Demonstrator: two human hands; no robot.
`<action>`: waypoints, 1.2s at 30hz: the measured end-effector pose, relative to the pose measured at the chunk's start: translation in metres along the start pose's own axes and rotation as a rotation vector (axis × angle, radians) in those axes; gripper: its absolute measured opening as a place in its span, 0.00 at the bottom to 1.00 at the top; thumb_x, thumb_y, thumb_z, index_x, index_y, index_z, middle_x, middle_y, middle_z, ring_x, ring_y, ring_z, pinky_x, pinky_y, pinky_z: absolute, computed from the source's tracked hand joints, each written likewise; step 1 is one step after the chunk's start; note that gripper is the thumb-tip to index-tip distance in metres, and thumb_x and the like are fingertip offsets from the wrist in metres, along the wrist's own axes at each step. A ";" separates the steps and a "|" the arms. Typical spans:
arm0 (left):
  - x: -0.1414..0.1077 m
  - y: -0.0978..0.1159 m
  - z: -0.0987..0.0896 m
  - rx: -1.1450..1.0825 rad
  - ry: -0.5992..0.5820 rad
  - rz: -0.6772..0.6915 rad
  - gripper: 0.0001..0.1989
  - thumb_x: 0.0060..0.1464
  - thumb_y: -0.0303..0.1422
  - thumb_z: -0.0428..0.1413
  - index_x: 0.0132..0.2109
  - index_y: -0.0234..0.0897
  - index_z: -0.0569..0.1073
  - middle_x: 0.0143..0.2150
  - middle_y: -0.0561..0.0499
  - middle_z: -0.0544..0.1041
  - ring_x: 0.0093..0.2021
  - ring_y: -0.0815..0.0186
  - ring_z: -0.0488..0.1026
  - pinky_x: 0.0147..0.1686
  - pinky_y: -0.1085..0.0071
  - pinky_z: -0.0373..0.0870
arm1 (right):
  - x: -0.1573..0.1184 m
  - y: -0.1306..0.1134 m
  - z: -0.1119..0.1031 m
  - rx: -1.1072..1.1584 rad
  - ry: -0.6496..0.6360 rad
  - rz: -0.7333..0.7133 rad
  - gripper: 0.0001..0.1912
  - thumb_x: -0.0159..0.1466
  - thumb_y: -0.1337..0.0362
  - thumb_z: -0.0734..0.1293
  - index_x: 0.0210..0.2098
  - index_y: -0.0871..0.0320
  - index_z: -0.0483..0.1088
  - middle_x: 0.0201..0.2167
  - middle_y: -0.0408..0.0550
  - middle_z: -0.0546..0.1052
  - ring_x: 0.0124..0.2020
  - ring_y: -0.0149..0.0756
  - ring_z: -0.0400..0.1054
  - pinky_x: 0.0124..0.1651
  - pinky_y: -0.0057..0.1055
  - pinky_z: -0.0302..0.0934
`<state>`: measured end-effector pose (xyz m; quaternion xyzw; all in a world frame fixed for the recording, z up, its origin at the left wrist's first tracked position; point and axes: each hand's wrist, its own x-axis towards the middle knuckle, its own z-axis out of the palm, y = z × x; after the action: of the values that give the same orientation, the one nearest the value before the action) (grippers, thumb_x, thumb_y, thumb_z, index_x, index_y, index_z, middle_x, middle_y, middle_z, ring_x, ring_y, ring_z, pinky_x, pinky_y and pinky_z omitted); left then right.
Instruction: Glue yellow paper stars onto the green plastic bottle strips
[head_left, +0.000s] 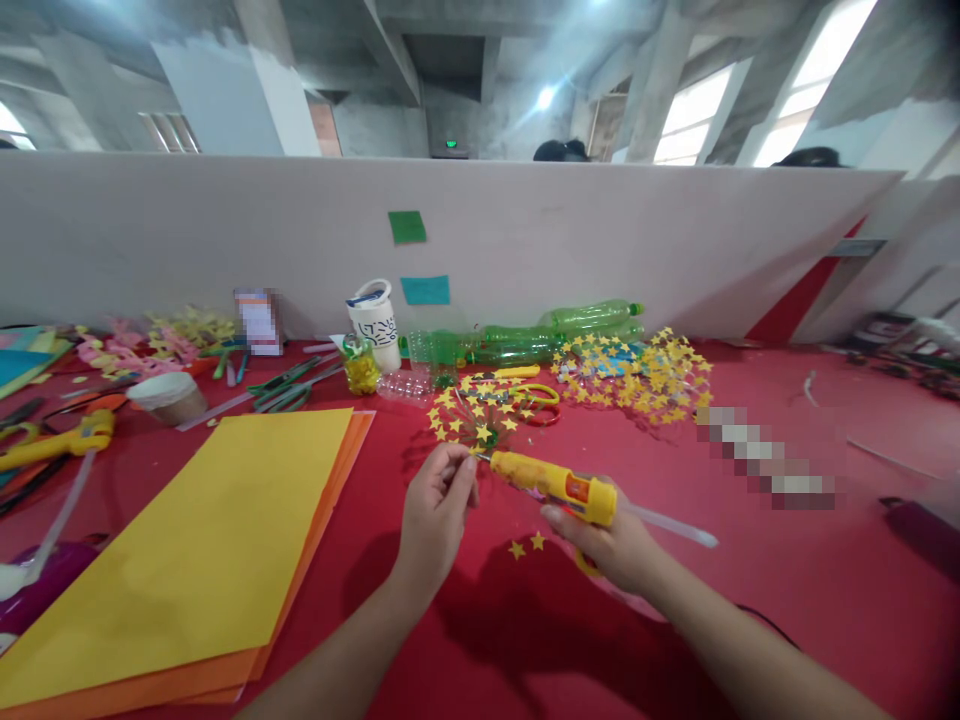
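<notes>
My right hand (604,540) is wrapped round a yellow glue gun (540,482), with a clear glue stick (675,525) out of its back end. The gun's nozzle points left, at the fingertips of my left hand (442,490). Those fingers are pinched together on a small yellow star (475,452), partly hidden by them. Just behind stands a green-based spray of thin strands with yellow stars (482,432). Two loose yellow stars (517,550) lie on the red table below the gun.
Yellow and orange sheets (202,540) cover the left side. Behind are scissors (289,385), a white cup (377,335), green bottles (517,345) and a larger star cluster (652,380). Another yellow glue gun (67,440) lies far left. A pale partition (525,240) borders the red table (757,600).
</notes>
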<state>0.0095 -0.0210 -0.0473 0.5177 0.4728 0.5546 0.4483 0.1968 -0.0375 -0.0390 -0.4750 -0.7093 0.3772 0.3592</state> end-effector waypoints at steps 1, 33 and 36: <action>0.000 0.000 0.000 0.002 0.001 -0.001 0.07 0.55 0.38 0.50 0.35 0.39 0.66 0.19 0.60 0.64 0.15 0.79 0.54 0.14 0.82 0.51 | 0.000 0.000 0.000 0.001 0.007 0.004 0.14 0.59 0.53 0.61 0.26 0.58 0.65 0.18 0.39 0.61 0.20 0.27 0.54 0.23 0.24 0.54; -0.001 0.001 -0.001 0.031 0.000 -0.021 0.08 0.55 0.39 0.50 0.35 0.38 0.66 0.19 0.60 0.64 0.15 0.78 0.55 0.15 0.82 0.52 | -0.002 0.005 0.003 -0.020 0.070 0.055 0.13 0.57 0.55 0.64 0.23 0.58 0.66 0.19 0.41 0.64 0.21 0.27 0.54 0.21 0.23 0.52; -0.001 0.002 -0.001 0.028 0.002 -0.018 0.08 0.54 0.39 0.50 0.35 0.38 0.66 0.19 0.60 0.64 0.15 0.78 0.55 0.15 0.82 0.52 | -0.002 0.005 0.003 -0.026 0.070 0.065 0.13 0.57 0.56 0.64 0.23 0.58 0.66 0.19 0.40 0.64 0.20 0.26 0.54 0.21 0.22 0.52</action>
<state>0.0086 -0.0222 -0.0457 0.5190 0.4858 0.5444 0.4454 0.1968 -0.0385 -0.0449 -0.5155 -0.6852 0.3625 0.3651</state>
